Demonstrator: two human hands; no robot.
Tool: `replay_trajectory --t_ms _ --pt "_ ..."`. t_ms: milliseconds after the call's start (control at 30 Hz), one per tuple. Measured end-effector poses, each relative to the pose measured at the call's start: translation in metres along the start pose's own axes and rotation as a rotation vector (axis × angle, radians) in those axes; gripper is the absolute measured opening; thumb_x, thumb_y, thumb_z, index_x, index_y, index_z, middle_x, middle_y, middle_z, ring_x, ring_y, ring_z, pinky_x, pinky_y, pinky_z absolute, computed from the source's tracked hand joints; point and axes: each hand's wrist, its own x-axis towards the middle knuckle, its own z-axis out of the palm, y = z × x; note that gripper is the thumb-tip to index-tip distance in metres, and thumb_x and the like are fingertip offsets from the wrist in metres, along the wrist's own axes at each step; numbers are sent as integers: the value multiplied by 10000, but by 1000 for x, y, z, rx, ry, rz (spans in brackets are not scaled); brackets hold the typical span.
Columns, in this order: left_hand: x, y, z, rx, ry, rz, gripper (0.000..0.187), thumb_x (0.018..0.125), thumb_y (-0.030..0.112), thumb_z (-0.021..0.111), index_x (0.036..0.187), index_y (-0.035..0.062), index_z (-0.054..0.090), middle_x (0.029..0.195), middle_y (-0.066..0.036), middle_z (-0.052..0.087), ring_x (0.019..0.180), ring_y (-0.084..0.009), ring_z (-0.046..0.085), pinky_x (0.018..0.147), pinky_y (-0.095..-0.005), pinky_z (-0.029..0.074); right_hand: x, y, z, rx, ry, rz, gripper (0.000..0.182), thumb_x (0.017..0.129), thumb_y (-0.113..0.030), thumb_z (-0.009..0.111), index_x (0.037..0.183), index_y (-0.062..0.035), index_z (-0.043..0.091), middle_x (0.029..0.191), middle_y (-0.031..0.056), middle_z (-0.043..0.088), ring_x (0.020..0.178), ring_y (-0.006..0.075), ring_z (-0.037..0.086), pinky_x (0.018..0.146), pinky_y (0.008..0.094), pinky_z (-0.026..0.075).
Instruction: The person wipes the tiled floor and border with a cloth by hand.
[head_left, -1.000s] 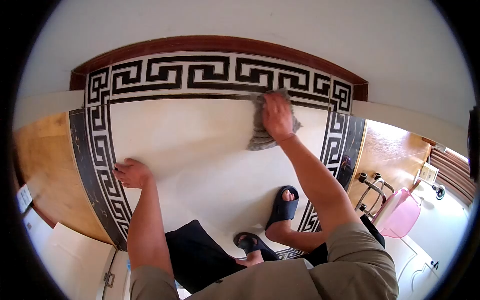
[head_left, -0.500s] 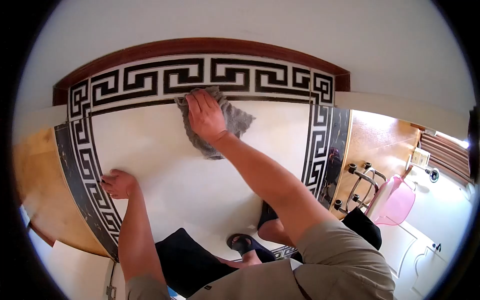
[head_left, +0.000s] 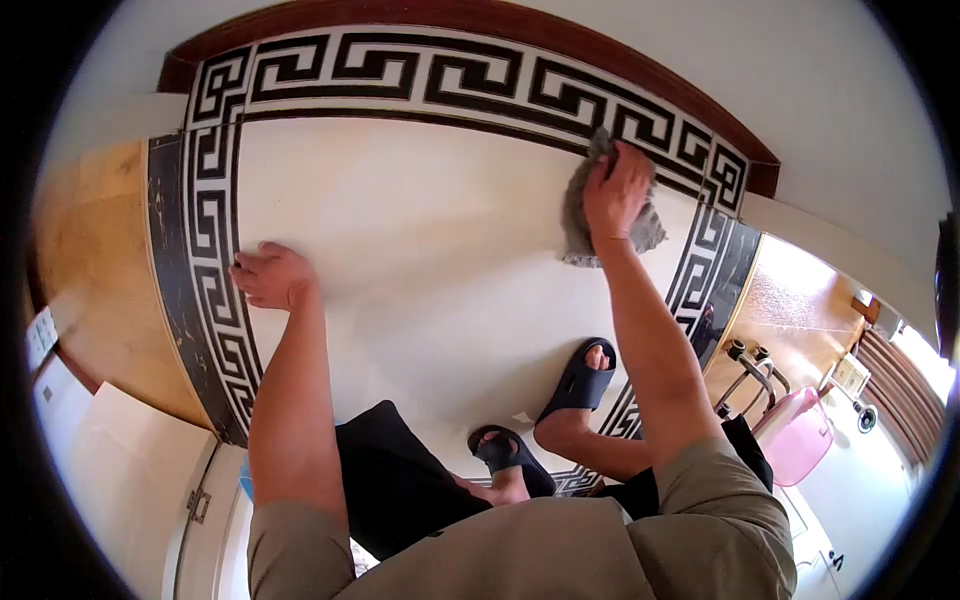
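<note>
A crumpled grey cleaning cloth (head_left: 578, 215) lies on the white floor tile (head_left: 430, 220), its upper edge reaching onto the black-and-white key-pattern border (head_left: 480, 75). My right hand (head_left: 618, 195) is on top of the cloth, fingers gripping and pressing it to the floor. At the left side, my left hand (head_left: 275, 277) leans on the tile beside the patterned border. It holds nothing, and its fingers are apart.
A dark red skirting strip (head_left: 440, 12) runs along the wall at the far edge. Wooden flooring lies on both sides. To the right stand a pink chair (head_left: 800, 435) and a white door (head_left: 860, 490). My dark slippers (head_left: 580, 380) are on the tile near me.
My right hand has slid the cloth to the right along the far border. The view has shifted, and my left hand still rests at the left edge of the tile.
</note>
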Motion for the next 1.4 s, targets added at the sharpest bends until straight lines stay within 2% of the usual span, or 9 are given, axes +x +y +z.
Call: replay_trajectory --t_ms 133,267,400,633,667,767,900,1100,1400 --pt "0 9 -19 -31 -45 -17 547 970 380 392 1404 53 447 1489 -175 385 1397 -293 342 1085 -503 295 1 -74 27 94 -148 95 442 828 -164 621 1242 -26 549 1178 192 585 1130 376 525 995 474 417" --pt "3 4 -12 -6 -120 -9 553 979 386 374 1416 48 415 1501 -168 357 1409 -286 311 1076 -515 295 16 -159 56 238 -184 -76 309 833 -76 509 1124 12 567 1107 221 593 1071 369 549 961 467 436" --pt "5 -8 13 23 -36 12 568 966 430 367 1408 82 441 1488 -135 385 1408 -260 316 1073 -506 286 33 -206 68 420 -57 -198 359 776 -85 549 1114 30 579 1091 207 595 1072 373 559 956 452 453" --pt "9 6 -17 41 -210 -37 565 958 436 409 1411 101 456 1476 -125 404 1400 -255 331 1068 -495 309 18 -100 32 342 -309 -243 359 765 -116 625 1117 -55 595 1094 158 618 1054 345 571 936 450 474" --pt "3 0 -5 18 -85 -18 562 954 425 427 1414 102 451 1481 -132 395 1393 -263 343 1066 -500 315 15 -76 23 282 -349 -163 329 778 -129 632 1097 -62 595 1062 162 610 1024 352 571 915 464 473" --pt "2 0 5 27 -20 -28 569 957 422 420 1420 92 442 1489 -143 384 1389 -271 350 1061 -503 322 -9 14 -7 56 -284 -62 407 840 -160 604 1231 -63 552 1184 198 578 1111 381 542 940 497 459" --pt "3 2 -4 9 -83 -27 575 964 426 401 1433 94 424 1513 -147 355 1415 -277 313 1096 -506 283 -24 101 -43 -100 -153 91 387 882 -184 584 1222 -9 531 1198 217 545 1148 397 498 988 508 402" --pt "1 6 -11 -33 -92 -44 569 977 417 377 1438 86 415 1520 -154 345 1431 -282 290 1121 -506 256 -22 66 -14 -149 -3 147 356 903 -189 566 1203 -2 527 1157 205 551 1114 385 502 965 497 398" --pt "1 5 -8 -11 -70 -47 558 981 422 371 1426 92 435 1496 -128 384 1398 -262 341 1094 -492 290 6 -101 34 125 -145 50 370 844 -182 594 1169 -5 584 1141 209 582 1118 378 522 978 484 415"
